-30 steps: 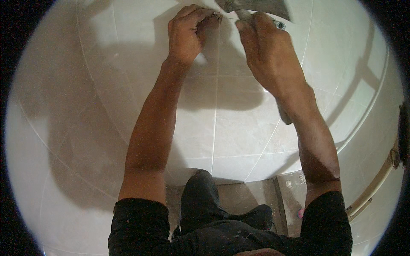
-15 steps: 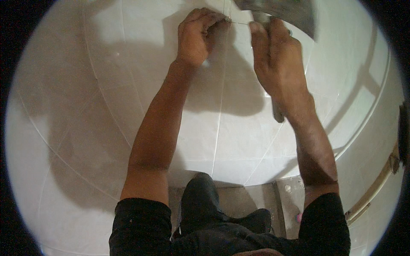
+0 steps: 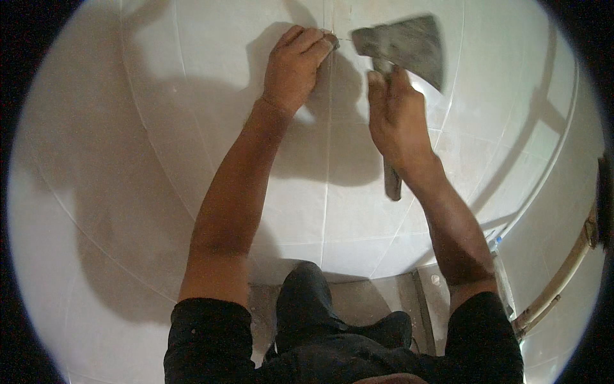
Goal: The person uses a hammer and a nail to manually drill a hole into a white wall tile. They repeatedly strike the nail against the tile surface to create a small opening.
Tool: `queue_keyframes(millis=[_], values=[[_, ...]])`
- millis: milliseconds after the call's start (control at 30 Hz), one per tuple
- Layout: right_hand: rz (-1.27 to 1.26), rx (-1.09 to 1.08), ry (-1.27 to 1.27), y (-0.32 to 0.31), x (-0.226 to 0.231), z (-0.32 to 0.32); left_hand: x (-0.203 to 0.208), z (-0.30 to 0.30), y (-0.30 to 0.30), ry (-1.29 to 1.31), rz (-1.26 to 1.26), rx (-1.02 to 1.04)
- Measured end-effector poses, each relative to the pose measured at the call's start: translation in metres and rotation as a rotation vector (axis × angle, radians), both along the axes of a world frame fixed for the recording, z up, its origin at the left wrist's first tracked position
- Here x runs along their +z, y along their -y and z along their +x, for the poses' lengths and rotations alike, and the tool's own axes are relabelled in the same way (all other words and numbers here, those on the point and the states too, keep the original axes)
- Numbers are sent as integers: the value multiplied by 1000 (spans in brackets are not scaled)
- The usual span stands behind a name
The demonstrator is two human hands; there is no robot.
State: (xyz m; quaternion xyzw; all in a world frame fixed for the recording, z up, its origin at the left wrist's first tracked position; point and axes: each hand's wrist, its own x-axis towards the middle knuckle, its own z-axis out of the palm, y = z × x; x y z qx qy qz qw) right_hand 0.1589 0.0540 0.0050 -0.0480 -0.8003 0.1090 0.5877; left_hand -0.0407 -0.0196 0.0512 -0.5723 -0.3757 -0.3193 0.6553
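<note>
My right hand (image 3: 401,121) is wrapped round the handle of a hatchet (image 3: 409,48). The broad grey blade flares toward the right, and the blunt back of the head points left, toward my left hand. Below my fist sticks out the end of the handle. My left hand (image 3: 293,72) is closed in a pinch against the white tiled wall (image 3: 294,192), beside an upright joint. A thin, nail-like piece seems to stick out from its fingertips toward the hatchet's back; it is too small to make out surely. A short gap separates hatchet and fingers.
Below the wall lies a grey floor strip (image 3: 358,297) by my legs. At the lower right a pale wooden pole (image 3: 553,291) leans at a slant, near a dark object (image 3: 602,205) at the rim. Shadows of my arms fall across the tiles.
The hatchet and my right hand have come lower and slightly left, bringing the whole blade into view. My left hand stays nearly in place, with its fingers slightly lower.
</note>
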Motion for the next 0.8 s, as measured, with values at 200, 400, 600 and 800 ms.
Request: queue_keyframes(millis=[200,400,600,800], values=[[-318,137,34,-1,-22,32,14,-5,2,285,0,-375],[-388,202,96,2,-30,35,5,2,16,302,-81,-356],[-299,201,124,27,-21,39,0,3,31,254,-69,-333],[62,110,-2,53,-5,32,-14,-2,39,214,-56,-338]])
